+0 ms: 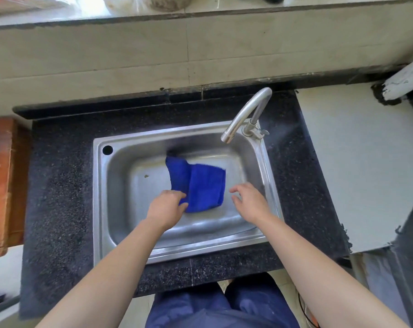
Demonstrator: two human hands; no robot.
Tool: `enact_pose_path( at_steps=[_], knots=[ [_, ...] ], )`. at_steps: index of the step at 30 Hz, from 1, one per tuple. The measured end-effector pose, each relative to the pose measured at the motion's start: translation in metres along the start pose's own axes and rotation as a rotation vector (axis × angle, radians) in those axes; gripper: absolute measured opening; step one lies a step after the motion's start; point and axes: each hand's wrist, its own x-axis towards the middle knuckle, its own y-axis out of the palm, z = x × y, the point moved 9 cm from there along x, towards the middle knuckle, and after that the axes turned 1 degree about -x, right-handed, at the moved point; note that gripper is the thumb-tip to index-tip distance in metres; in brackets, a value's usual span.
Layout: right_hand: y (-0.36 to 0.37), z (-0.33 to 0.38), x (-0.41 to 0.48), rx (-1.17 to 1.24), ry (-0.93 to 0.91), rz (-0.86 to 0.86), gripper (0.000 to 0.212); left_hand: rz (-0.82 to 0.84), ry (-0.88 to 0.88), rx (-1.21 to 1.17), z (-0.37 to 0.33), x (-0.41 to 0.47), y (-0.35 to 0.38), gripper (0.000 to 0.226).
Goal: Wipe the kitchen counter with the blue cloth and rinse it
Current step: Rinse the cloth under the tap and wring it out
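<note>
The blue cloth (202, 183) lies folded in the steel sink (120, 185), over the middle of the basin. My left hand (167, 208) grips the cloth's near left corner, its fingers curled round the edge. My right hand (248, 201) hovers just to the right of the cloth with relaxed, spread fingers, holding nothing and apart from the fabric. The curved steel tap (248, 113) stands at the sink's far right corner, its spout over the basin; no water is seen running. The black speckled counter (63, 197) surrounds the sink.
A white board (357, 162) lies on the counter to the right of the sink. A reddish-brown wooden block (2, 183) sits at the left edge. A tiled ledge (153, 50) runs behind the counter, with jars and bags on the sill above.
</note>
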Motion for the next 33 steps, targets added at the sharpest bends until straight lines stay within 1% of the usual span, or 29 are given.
enact_pose_path(
  at_steps=[1,3,6,8,9,11,13,14,15,17,20,26,31,33],
  knots=[
    [-0.007,-0.002,0.0,0.029,0.013,-0.032,0.029,-0.027,0.005,-0.027,-0.001,0.0,-0.003,0.043],
    [-0.035,-0.002,0.002,0.101,0.024,-0.165,0.035,-0.137,0.039,-0.084,-0.011,0.002,-0.022,0.051],
    [-0.092,-0.007,0.006,0.235,0.083,-0.417,0.046,-0.27,0.124,-0.137,-0.039,0.007,-0.064,0.053],
    [-0.124,-0.011,0.016,0.277,0.109,-0.505,0.06,-0.32,0.172,-0.159,-0.056,0.008,-0.087,0.054],
    [-0.134,-0.01,0.024,0.269,0.11,-0.495,0.066,-0.331,0.182,-0.166,-0.062,0.009,-0.095,0.055],
    [-0.144,-0.003,0.042,0.207,0.079,-0.395,0.072,-0.326,0.17,-0.184,-0.066,0.009,-0.101,0.056],
    [-0.141,0.005,0.057,0.128,0.017,-0.286,0.065,-0.295,0.144,-0.171,-0.064,0.007,-0.097,0.06],
    [-0.137,0.009,0.062,0.088,-0.011,-0.26,0.06,-0.27,0.129,-0.144,-0.061,0.006,-0.091,0.062],
    [-0.131,0.012,0.065,0.059,-0.024,-0.262,0.057,-0.242,0.113,-0.107,-0.057,0.005,-0.084,0.064],
    [-0.117,0.015,0.065,0.073,-0.012,-0.295,0.058,-0.184,0.074,-0.036,-0.045,0.006,-0.068,0.068],
    [-0.095,0.017,0.063,0.038,-0.024,-0.307,0.068,-0.109,0.019,0.033,-0.025,0.009,-0.05,0.072],
    [-0.079,0.016,0.063,-0.161,-0.058,-0.211,0.079,-0.036,0.0,0.111,-0.008,0.017,-0.036,0.073],
    [-0.074,0.018,0.057,-0.353,-0.095,-0.302,0.073,0.028,-0.027,0.135,0.004,0.029,-0.012,0.074],
    [-0.066,0.015,0.057,-0.434,-0.099,-0.332,0.074,0.062,-0.036,0.144,0.008,0.037,0.002,0.074]
  ],
)
